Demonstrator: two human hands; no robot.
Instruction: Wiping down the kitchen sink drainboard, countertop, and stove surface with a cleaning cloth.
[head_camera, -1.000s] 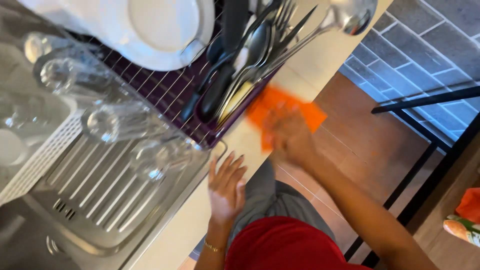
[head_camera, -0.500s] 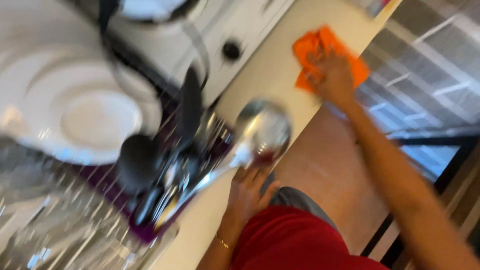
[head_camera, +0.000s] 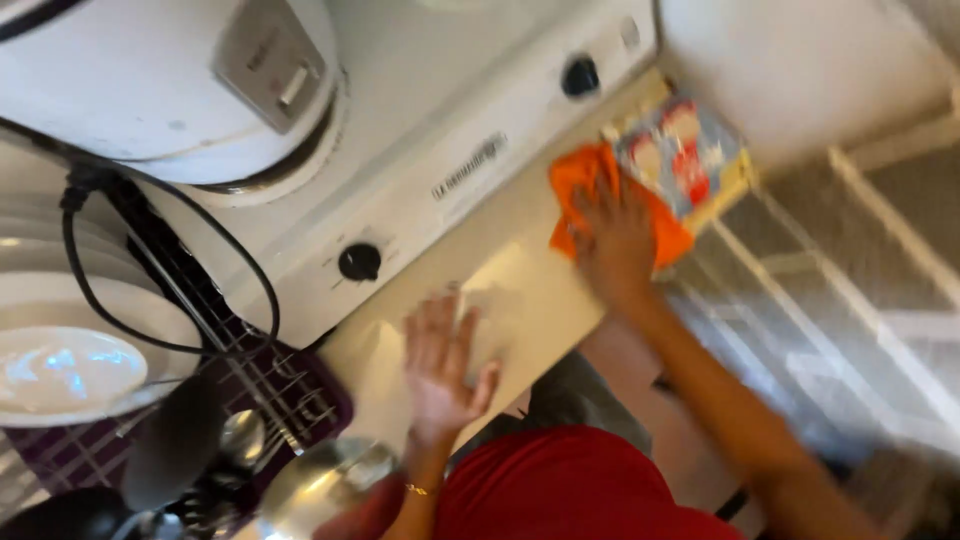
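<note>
My right hand (head_camera: 615, 240) presses flat on an orange cloth (head_camera: 580, 180) lying on the cream countertop (head_camera: 530, 290), next to a colourful packet (head_camera: 685, 160). My left hand (head_camera: 445, 365) rests palm down on the same countertop with fingers spread, holding nothing, near the front edge. A thin bracelet circles my left wrist. The picture is blurred by motion.
A white stove (head_camera: 470, 140) with black knobs (head_camera: 360, 262) runs along the back. A white rice cooker (head_camera: 180, 90) with a black cord stands on it. At lower left are white plates (head_camera: 70, 370), a purple dish rack (head_camera: 290, 395) and ladles (head_camera: 320, 485).
The view has swung from the dish rack along the counter to the stove. My right hand has slid the orange cloth further along the counter, up to the packet. My left hand followed.
</note>
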